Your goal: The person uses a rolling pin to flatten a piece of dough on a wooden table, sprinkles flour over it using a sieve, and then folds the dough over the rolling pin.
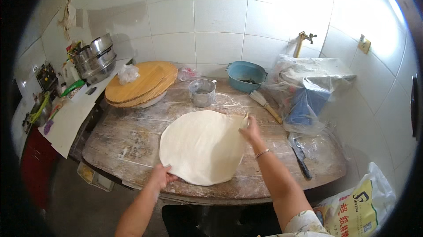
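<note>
On floured wooden table (132,140), round dough sheet (200,146) lying flat, long axis near-to-far; left hand (159,176) gripping near edge, right hand (250,131) pinching far-right edge

Bare forearms; thin bracelet (263,153); floral sleeve (304,226)

Stood against walls of large white glazed tiles (211,21), washed by bright glare at upper right. Was a worn, flour-dusted wooden worktable (132,140), flanked on the left by a white counter (70,120) over a red cabinet (37,166). Showed grey floor (83,206) below.
</note>
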Available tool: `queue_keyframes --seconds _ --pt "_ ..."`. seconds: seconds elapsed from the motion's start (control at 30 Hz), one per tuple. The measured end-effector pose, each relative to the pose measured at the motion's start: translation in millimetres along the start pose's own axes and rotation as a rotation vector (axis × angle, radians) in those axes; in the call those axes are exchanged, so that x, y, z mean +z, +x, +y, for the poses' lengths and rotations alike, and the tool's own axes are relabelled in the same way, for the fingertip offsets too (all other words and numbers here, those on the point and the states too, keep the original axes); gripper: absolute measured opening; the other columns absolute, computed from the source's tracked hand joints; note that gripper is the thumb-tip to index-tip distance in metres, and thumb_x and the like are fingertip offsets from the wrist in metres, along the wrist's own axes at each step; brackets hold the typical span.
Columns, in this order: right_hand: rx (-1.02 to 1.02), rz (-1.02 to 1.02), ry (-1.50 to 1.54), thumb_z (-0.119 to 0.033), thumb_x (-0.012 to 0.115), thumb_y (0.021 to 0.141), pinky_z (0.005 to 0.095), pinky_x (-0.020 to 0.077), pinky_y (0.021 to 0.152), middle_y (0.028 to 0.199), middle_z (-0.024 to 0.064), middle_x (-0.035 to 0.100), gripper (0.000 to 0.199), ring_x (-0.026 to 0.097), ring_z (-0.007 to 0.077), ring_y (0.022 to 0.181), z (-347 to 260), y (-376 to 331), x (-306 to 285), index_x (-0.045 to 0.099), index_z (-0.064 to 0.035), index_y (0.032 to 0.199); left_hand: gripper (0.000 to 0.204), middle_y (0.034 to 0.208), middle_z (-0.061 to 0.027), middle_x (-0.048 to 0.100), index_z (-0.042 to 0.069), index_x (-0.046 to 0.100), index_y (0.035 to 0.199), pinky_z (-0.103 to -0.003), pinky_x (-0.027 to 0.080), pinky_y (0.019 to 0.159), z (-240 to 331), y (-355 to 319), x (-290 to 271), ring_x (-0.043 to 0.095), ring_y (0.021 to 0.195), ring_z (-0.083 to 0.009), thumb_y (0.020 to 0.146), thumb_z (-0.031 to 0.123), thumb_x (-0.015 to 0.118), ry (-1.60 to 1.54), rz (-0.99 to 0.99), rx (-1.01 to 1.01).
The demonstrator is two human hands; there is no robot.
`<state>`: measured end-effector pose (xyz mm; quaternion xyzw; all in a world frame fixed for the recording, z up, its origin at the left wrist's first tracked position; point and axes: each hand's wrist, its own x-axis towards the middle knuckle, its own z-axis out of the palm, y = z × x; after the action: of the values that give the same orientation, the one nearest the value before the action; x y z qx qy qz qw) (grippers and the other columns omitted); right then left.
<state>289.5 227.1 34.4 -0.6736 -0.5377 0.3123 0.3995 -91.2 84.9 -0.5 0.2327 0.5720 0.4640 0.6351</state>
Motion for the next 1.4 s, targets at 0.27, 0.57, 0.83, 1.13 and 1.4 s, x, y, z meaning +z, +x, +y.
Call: queue_keyframes --seconds 0.27,0.57,0.83,1.13,1.4 --pt "-0.396 -0.029 -0.596 -0.028 0.071 0.082 0.0412 0.0444 0.102 0.136 0.0244 0.051 0.069 0.050 0.0393 0.125 -3.0 -30.0 -26.5 0.043 0.0018 0.138 0.026 0.089 -0.0108 0.061 -0.001 0.053 0.114 -0.030 0.049 0.057 -16.9 -12.4 25.3 0.057 0.064 -0.0186 0.090 0.007 0.060 0.493 0.336 0.444" --pt "-0.477 -0.337 -0.917 -0.061 0.039 0.095 0.0498 0.0129 0.119 0.157 0.0156 0.029 0.079 0.023 0.0326 0.146 13.0 -89.1 32.6 0.029 -0.0064 0.151 0.056 0.151 -0.0222 0.034 0.006 0.041 0.144 -0.047 0.023 0.116 -43.8 0.8 114.8 0.029 0.141 -0.0387 0.094 0.026 0.054 1.370 0.091 0.779" --pt "-0.139 -0.034 -0.865 -0.054 0.048 0.092 0.0551 0.0183 0.115 0.149 0.0225 0.037 0.079 0.028 0.0348 0.142 69.5 -148.8 -82.8 0.031 -0.0003 0.148 0.059 0.155 -0.0205 0.027 0.009 0.040 0.146 -0.051 0.012 0.118 -53.1 -12.3 117.9 0.018 0.146 -0.0372 0.096 0.038 0.051 1.554 -0.002 0.716" --pt "0.181 0.163 -0.439 -0.050 0.063 0.087 0.0487 0.0497 0.087 0.105 0.0293 0.066 0.081 0.065 0.0441 0.099 64.1 -121.0 -97.7 0.034 0.0036 0.141 0.060 0.156 -0.0181 0.026 0.014 0.040 0.147 -0.054 0.012 0.118 -79.2 -33.4 185.5 0.018 0.146 -0.0351 0.096 0.043 0.050 1.660 -0.272 0.757" --pt "0.226 0.141 -0.328 -0.033 0.068 0.077 0.0446 0.0503 0.090 0.111 0.0288 0.065 0.079 0.064 0.0407 0.105 74.6 -80.7 -95.0 0.037 0.0097 0.136 0.062 0.155 -0.0132 0.032 0.008 0.037 0.146 -0.054 0.018 0.116 -122.7 -58.7 222.9 0.025 0.145 -0.0314 0.095 0.041 0.050 1.680 -0.498 0.929"
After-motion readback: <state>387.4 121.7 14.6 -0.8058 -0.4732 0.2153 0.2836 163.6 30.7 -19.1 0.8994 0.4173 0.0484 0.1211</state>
